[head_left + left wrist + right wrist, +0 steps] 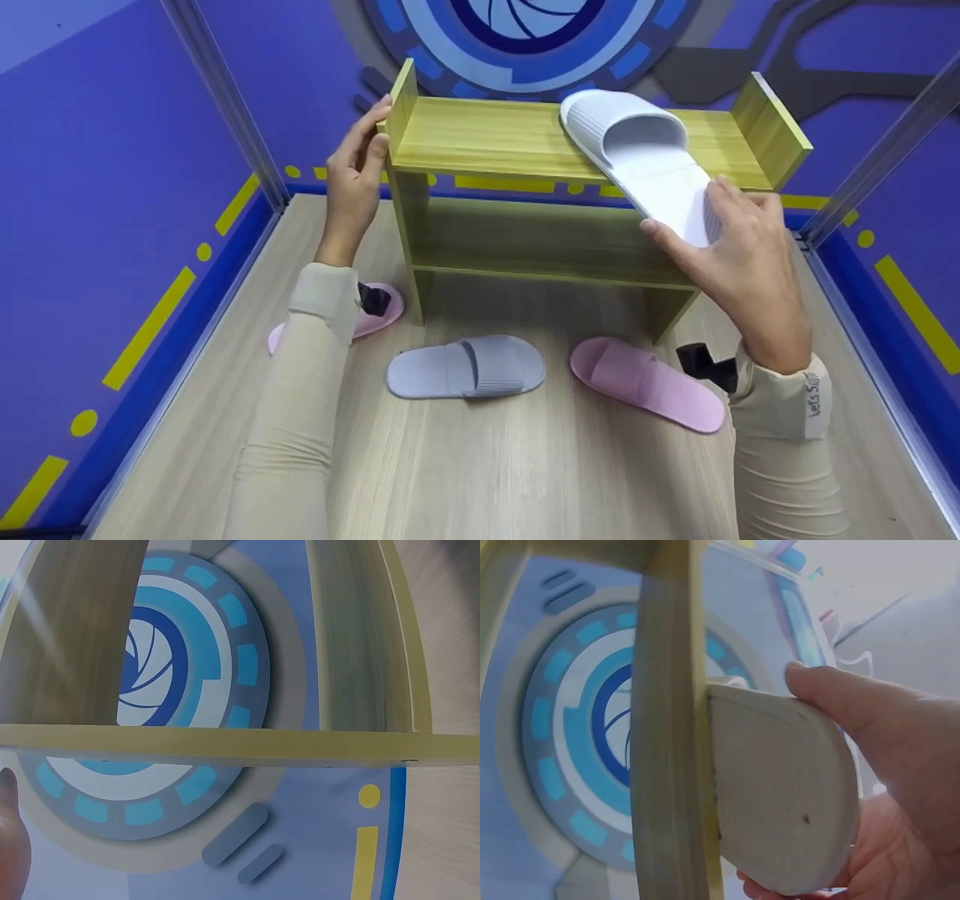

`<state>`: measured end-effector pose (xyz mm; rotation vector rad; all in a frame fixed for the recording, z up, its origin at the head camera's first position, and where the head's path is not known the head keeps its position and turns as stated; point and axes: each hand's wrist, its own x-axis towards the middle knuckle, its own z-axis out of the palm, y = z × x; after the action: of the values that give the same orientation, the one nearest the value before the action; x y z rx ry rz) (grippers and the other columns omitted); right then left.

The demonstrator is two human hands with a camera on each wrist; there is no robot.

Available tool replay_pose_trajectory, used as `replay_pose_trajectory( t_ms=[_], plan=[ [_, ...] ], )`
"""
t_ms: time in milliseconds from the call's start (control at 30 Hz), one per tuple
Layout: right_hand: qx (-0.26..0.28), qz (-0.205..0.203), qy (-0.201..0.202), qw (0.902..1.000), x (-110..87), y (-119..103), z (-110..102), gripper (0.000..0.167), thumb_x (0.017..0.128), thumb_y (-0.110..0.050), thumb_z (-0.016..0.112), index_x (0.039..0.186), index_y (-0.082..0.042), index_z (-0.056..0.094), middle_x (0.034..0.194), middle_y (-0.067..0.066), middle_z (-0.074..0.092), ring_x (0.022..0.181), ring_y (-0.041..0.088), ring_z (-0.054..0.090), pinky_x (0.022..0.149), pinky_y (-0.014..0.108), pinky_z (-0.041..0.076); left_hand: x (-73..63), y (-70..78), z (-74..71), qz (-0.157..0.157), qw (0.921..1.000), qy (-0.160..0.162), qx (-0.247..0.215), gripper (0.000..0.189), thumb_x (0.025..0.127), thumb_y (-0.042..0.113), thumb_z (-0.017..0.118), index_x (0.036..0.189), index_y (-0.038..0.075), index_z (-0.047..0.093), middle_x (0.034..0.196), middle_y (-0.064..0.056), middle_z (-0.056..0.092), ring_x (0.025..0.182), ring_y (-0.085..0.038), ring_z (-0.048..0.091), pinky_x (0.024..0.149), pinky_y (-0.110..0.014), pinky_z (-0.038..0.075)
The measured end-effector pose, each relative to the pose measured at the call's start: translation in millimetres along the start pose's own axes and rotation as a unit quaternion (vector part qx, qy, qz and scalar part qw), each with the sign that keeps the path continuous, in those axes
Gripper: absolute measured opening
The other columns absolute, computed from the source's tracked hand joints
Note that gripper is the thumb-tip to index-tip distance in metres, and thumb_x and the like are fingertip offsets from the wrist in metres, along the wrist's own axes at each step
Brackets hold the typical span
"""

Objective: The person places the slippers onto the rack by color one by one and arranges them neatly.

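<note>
My right hand [750, 262] grips a white slipper [660, 180] by its heel end, thumb at one edge and fingers at the other. The slipper's toe lies over the top board of a yellow wooden shoe rack [487, 135], while the heel sticks out past the front edge. In the right wrist view, the slipper's underside [780, 787] shows beside the board, the thumb along its rim. My left hand [352, 176] touches the outside of the rack's left side panel, with the fingers extended. Only a fingertip [11, 832] of it shows in the left wrist view.
On the wood-look floor, a grey-white slipper [465, 367] lies before the rack. One pink slipper [649, 382] is right of it; another pink slipper [382, 311] is partly hidden by the left forearm. Blue patterned walls [112, 187] stand around, with metal posts [225, 97] at the corners.
</note>
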<state>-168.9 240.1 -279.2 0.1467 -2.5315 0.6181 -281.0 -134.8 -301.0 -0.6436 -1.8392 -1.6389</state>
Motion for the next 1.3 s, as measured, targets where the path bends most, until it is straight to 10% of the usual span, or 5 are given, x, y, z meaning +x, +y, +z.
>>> replay_pose_trajectory(
  t_ms=[433, 1300],
  plan=[
    [0.064, 0.005, -0.099, 0.993, -12.1, 7, -22, 0.079, 0.081, -0.038, 0.076, 0.145, -0.006, 0.042, 0.141, 0.026, 0.048, 0.12, 0.043, 0.041, 0.085, 0.053, 0.034, 0.9, -23.6, -3.6, 0.012, 0.9999, 0.002, -0.006, 0.034, 0.1, 0.007, 0.046, 0.132, 0.0, 0.055, 0.143, -0.011, 0.051, 0.133, -0.015, 0.048, 0.109, -0.032, 0.04],
    [0.075, 0.031, -0.001, 0.9967, -6.5, -8, 7, 0.059, 0.077, -0.041, 0.078, 0.117, -0.001, 0.06, 0.129, 0.017, 0.06, 0.101, 0.039, 0.043, 0.074, 0.038, 0.028, -2.1, -3.1, -2.9, 0.008, 0.9999, -0.002, 0.005, 0.034, 0.1, 0.006, 0.046, 0.131, -0.005, 0.053, 0.143, -0.016, 0.05, 0.134, -0.017, 0.047, 0.11, -0.033, 0.04]
  ],
)
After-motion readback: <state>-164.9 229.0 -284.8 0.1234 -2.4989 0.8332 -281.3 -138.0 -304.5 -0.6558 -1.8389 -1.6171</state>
